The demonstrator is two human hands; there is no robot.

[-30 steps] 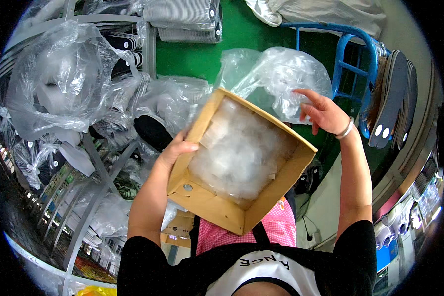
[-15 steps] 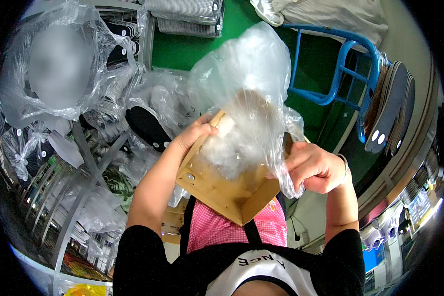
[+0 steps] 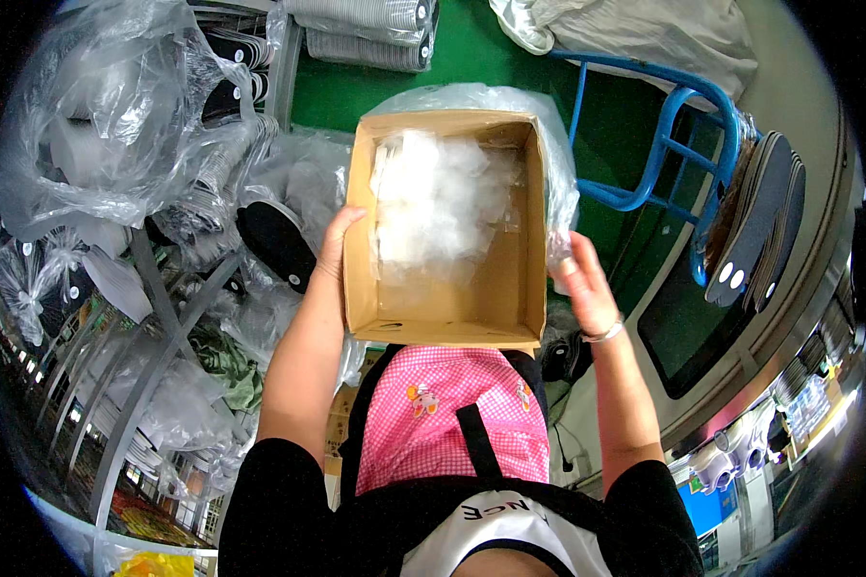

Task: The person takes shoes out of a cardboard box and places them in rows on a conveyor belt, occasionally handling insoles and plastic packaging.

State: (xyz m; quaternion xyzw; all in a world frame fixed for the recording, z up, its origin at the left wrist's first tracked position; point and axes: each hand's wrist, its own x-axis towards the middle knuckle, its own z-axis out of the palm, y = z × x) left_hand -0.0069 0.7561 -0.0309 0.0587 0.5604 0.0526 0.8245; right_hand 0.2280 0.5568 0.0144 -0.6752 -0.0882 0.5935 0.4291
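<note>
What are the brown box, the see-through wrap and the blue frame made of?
The brown box looks like cardboard: dull tan walls with scuffs and a creased rim. The see-through wrap seems to be thin plastic film, shiny and crinkly. The blue frame is probably painted metal tube: smooth, round bars with glossy highlights, though hard plastic could look similar.

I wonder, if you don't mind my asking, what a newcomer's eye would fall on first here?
Probably the open box in the centre, with whitish pieces inside, the left hand at its left side and the right hand by the clear bag along its right. Next might come the pink apron below it, then the blue frame at upper right.
</note>
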